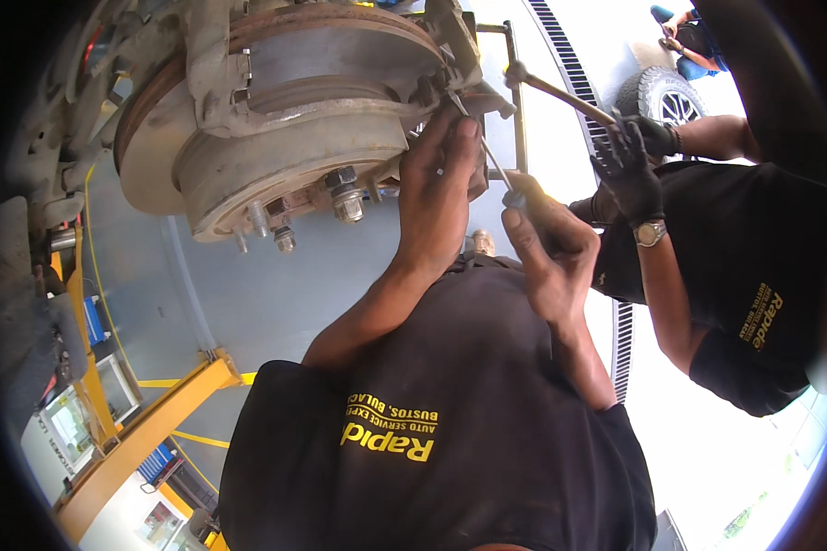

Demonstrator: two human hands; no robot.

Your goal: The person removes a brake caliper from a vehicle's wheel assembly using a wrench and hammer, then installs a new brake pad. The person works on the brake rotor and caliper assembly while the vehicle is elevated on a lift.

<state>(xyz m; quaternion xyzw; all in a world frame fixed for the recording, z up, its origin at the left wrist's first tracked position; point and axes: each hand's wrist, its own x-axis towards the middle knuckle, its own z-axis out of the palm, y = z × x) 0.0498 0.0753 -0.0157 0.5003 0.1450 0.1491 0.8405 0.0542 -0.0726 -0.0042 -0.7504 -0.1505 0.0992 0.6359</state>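
A rusty brake disc (276,101) with hub and wheel studs (345,197) hangs overhead at upper left. Its caliper (459,55) sits at the disc's right edge. My left hand (436,193) reaches up, its fingertips pressed against the underside of the caliper; whether they pinch anything is hidden. My right hand (547,248) is closed around the handle of a thin metal screwdriver-like tool (492,156), whose shaft slants up-left to the caliper beside my left fingers. My black shirt fills the lower middle.
A co-worker in a black shirt stands at right, with black-gloved hands (629,170) on a long metal bar (560,92) aimed at the caliper. A yellow lift arm (147,432) crosses the lower left. A tyre (666,96) and a floor grate (570,64) lie at upper right.
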